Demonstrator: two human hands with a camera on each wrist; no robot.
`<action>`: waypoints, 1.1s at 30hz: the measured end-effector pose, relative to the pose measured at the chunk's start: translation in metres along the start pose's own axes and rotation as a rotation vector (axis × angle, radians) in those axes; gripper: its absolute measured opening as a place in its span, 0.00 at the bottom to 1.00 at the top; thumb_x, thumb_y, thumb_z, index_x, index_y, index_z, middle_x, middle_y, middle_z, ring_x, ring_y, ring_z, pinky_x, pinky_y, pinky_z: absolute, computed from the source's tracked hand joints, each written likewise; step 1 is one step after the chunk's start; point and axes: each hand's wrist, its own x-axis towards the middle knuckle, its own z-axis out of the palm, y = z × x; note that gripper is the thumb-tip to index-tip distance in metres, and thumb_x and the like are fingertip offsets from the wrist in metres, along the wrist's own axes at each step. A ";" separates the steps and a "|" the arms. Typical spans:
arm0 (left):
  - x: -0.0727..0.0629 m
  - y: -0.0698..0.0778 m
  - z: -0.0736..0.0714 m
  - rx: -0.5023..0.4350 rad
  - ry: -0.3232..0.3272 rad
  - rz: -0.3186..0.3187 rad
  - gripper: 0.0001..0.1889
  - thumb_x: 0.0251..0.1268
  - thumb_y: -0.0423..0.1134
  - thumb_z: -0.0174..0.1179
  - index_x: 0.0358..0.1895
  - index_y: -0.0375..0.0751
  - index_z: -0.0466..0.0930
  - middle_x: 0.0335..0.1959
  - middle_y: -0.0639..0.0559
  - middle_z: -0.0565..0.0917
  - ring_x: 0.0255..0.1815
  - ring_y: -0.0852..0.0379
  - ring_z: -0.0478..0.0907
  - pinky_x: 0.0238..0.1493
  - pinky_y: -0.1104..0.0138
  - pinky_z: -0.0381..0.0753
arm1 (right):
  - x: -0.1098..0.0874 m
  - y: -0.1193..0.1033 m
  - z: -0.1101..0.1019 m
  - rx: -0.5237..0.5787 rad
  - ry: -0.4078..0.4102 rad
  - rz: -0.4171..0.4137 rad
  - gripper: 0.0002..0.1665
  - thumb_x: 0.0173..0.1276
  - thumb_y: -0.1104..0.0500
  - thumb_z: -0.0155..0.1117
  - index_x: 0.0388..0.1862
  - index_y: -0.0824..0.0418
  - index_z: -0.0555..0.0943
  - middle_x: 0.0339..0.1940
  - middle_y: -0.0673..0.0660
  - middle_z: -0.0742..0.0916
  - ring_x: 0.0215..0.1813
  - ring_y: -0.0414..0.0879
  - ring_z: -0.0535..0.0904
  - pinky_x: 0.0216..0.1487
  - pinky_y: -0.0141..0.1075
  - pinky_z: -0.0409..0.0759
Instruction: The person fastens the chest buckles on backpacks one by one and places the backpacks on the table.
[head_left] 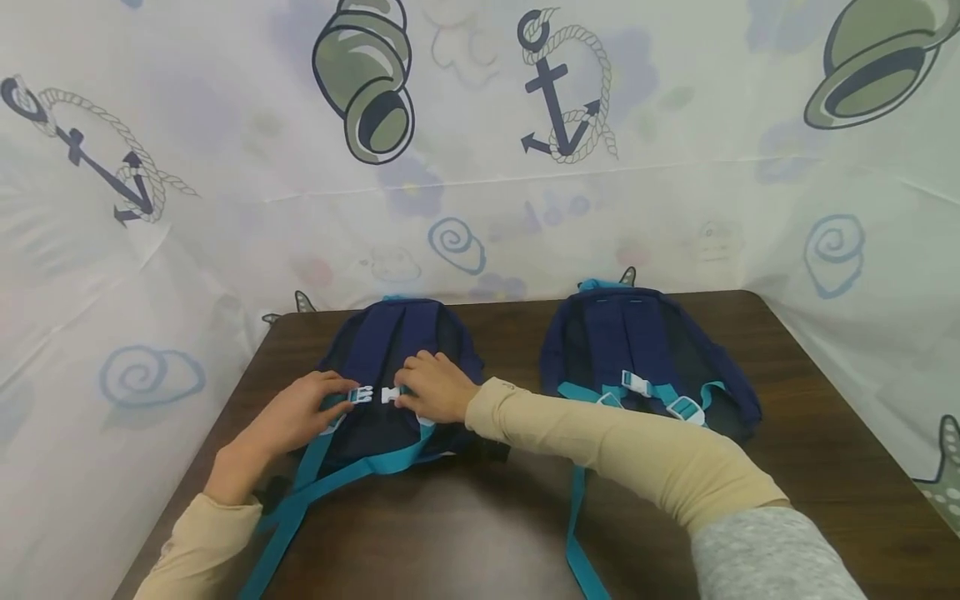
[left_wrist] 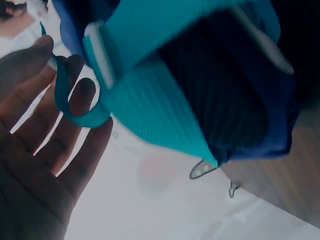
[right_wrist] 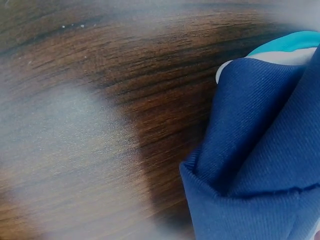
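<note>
A navy backpack [head_left: 401,333] lies on the table at the left, its shoulder straps facing up. In the head view my left hand [head_left: 296,412] pinches the white pronged buckle half [head_left: 362,394] by its teal webbing. Opposite it, my right hand [head_left: 438,387] grips the white socket buckle half [head_left: 389,396]. A narrow gap separates the two halves, which face each other over the backpack's middle. Up close in the left wrist view, a loop of teal strap [left_wrist: 75,119] passes by the fingers of my left hand [left_wrist: 45,130]. The right wrist view shows navy fabric [right_wrist: 250,150] but not the hand.
A second navy backpack [head_left: 645,333] lies on the right, with a white buckle [head_left: 636,383] across its front. Long teal straps [head_left: 577,533] trail toward the near edge of the brown table [head_left: 480,533]. A printed white cloth [head_left: 465,100] hangs behind.
</note>
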 end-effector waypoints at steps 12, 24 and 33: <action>0.012 0.010 0.005 0.053 -0.013 0.083 0.15 0.67 0.36 0.64 0.55 0.37 0.84 0.47 0.44 0.85 0.48 0.46 0.83 0.47 0.52 0.83 | 0.000 0.004 -0.005 0.015 0.006 -0.006 0.17 0.74 0.45 0.61 0.54 0.52 0.85 0.49 0.49 0.86 0.50 0.44 0.76 0.51 0.35 0.75; 0.019 0.008 0.017 -0.030 0.031 0.153 0.14 0.65 0.32 0.65 0.52 0.34 0.84 0.42 0.46 0.86 0.41 0.52 0.85 0.42 0.58 0.84 | 0.002 0.001 -0.001 0.060 0.016 -0.057 0.15 0.72 0.47 0.63 0.49 0.55 0.86 0.43 0.50 0.85 0.43 0.43 0.74 0.47 0.32 0.73; 0.015 0.006 0.025 -0.097 0.048 0.130 0.19 0.64 0.30 0.65 0.57 0.27 0.80 0.48 0.38 0.88 0.48 0.43 0.86 0.48 0.51 0.84 | 0.003 -0.004 0.009 0.068 0.015 -0.037 0.13 0.71 0.49 0.65 0.46 0.55 0.88 0.41 0.50 0.86 0.42 0.43 0.74 0.44 0.29 0.72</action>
